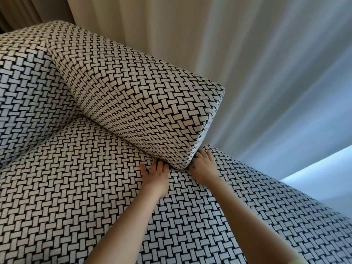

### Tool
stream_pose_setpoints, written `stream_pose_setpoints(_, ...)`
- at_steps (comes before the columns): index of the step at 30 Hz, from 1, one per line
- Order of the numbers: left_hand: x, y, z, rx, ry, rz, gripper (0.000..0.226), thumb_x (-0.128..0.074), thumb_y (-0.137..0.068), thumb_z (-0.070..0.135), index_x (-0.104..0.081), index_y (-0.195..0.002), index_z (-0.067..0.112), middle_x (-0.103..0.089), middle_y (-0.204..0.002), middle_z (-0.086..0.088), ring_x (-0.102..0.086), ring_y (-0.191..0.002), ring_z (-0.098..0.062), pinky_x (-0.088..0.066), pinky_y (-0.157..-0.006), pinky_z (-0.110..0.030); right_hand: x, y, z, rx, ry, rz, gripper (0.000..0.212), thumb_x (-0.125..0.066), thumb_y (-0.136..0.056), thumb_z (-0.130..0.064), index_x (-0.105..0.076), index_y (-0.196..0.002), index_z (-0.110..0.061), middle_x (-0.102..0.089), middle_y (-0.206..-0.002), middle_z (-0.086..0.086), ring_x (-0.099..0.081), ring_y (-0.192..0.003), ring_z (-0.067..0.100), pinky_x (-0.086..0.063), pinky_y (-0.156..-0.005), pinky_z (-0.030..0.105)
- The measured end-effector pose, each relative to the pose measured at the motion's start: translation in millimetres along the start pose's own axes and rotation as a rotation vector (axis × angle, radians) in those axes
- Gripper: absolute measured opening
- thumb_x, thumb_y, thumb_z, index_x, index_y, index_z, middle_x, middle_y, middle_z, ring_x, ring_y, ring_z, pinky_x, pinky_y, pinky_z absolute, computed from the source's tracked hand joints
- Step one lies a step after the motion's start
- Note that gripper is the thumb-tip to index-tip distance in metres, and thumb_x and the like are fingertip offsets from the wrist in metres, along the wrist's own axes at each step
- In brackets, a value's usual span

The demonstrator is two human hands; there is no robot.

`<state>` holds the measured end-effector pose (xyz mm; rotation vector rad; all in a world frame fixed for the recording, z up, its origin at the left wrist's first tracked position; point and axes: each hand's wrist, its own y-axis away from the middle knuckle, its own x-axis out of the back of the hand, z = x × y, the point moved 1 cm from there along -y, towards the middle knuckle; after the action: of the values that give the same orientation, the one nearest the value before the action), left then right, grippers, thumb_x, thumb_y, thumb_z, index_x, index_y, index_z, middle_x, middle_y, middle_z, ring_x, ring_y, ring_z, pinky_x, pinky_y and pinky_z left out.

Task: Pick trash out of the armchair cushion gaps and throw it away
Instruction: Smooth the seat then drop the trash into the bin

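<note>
Left grip [154, 175] lies flat on the black-and-white basket-weave seat cushion [76, 187], its straight fingers slid into the gap under the matching padded armrest [133, 92], holding nothing I can see. Right grip [203, 165] sits at the armrest's front corner with its fingertips hidden, so I can't tell if it's clenched. No trash shows; I reckon any lies down in that seam. I'd expect light, crumply scraps: spread the soft upholstery, then pinch gently.
</note>
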<state>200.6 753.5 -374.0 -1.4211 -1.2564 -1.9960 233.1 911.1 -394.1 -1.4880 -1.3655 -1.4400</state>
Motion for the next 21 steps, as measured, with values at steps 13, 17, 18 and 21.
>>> stream_pose_setpoints(13, 3, 33, 38, 0.082, 2.102, -0.234, 0.038, -0.035, -0.096, 0.037, -0.059, -0.078, 0.014, -0.060, -0.079, -0.004, -0.055, -0.079, -0.015, -0.044, -0.077, -0.028, -3, 76, -85, -0.142, -1.169, 0.431, 0.033, -0.033, -0.096, -0.036, -0.059, -0.101, -0.016, -0.062, -0.097, -0.003, -0.056, -0.090, 0.007, -0.046, -0.081, 0.024)
stream_pose_setpoints(17, 4, 33, 36, 0.086, 2.205, -0.287, 0.031, -0.040, -0.095, 0.031, -0.060, -0.088, 0.009, -0.064, -0.088, -0.008, -0.060, -0.090, -0.019, -0.047, -0.080, -0.029, -2, 77, -82, -0.045, -0.578, 0.340, 0.076, -0.002, -0.085, -0.059, -0.057, -0.116, -0.017, -0.050, -0.126, -0.006, -0.041, -0.118, 0.010, -0.028, -0.106, 0.034)
stream_pose_setpoints(18, 4, 32, 31, 0.134, 2.114, -0.243, 0.025, -0.045, -0.094, 0.026, -0.061, -0.093, 0.008, -0.065, -0.091, -0.010, -0.061, -0.090, -0.022, -0.049, -0.074, -0.029, -1, 78, -75, -0.025, -0.521, 0.322, 0.077, -0.001, -0.086, -0.057, -0.060, -0.114, -0.018, -0.051, -0.126, -0.005, -0.043, -0.117, 0.011, -0.030, -0.106, 0.036)
stream_pose_setpoints(21, 13, 29, 23, 0.176, 1.843, -0.170, 0.015, -0.045, -0.093, 0.007, -0.059, -0.090, 0.011, -0.057, -0.076, -0.006, -0.054, -0.063, -0.014, -0.042, -0.047, -0.021, 6, 71, -46, -0.087, -0.530, 0.368, 0.057, -0.018, -0.092, -0.041, -0.064, -0.112, -0.013, -0.061, -0.117, 0.002, -0.056, -0.108, 0.014, -0.045, -0.094, 0.031)
